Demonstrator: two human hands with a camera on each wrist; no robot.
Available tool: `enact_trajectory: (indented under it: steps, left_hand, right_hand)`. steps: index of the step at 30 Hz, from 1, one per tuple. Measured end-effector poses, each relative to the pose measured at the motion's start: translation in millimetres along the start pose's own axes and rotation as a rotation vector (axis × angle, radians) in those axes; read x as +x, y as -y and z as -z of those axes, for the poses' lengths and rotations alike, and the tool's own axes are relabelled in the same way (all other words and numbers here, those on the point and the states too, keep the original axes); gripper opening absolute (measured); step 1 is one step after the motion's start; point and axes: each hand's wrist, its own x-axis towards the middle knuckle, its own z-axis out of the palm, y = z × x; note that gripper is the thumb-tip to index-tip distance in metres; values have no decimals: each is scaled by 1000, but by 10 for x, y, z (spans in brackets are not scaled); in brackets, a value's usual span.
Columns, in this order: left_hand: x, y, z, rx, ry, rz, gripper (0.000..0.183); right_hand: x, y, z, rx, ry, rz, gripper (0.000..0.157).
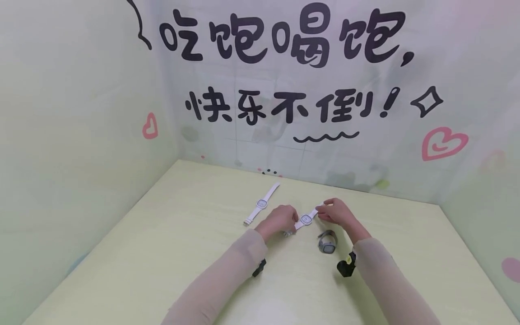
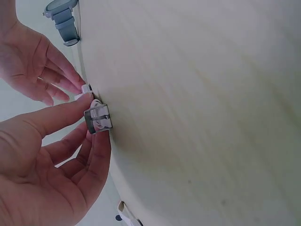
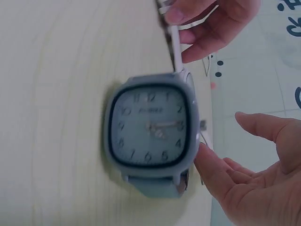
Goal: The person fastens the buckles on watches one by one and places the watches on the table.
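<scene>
A white-strapped watch [image 1: 306,219] lies slantwise on the table, between both hands. My left hand [image 1: 280,219] pinches its near strap end; the metal buckle [image 2: 99,117] shows at the thumb and fingertips in the left wrist view. At the far strap end is my right hand [image 1: 336,212], its fingertips at the strap. Its thumb stands apart from the fingers in the right wrist view. Nearer the person, a grey-blue watch [image 1: 327,244] rests with its strap looped; its square dial [image 3: 150,126] hides part of the white watch in the right wrist view.
Another white watch [image 1: 262,204] lies stretched out to the left, its strap straight. The pale table [image 1: 162,253] meets printed wall sheets [image 1: 260,149] at the back and on both sides. Dark wrist camera mounts [image 1: 346,266] hang under the sleeves.
</scene>
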Motion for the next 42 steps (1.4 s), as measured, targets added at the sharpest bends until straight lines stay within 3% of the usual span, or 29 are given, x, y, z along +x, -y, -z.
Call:
enact_trajectory:
  steps: [6, 14, 25, 42]
  left_hand:
    - [6, -4, 26, 2, -1, -10, 34]
    - [3, 52, 6, -27, 6, -32, 30]
    - [-19, 125, -21, -99, -27, -34, 37]
    - [21, 91, -31, -91, -63, -25, 36]
  right_hand:
    - [10, 65, 1, 204, 25, -45, 73]
    - [-27, 37, -41, 92, 3, 30, 35]
    - [-152, 143, -91, 164, 20, 27, 41]
    - [-236, 133, 46, 234, 13, 44, 43]
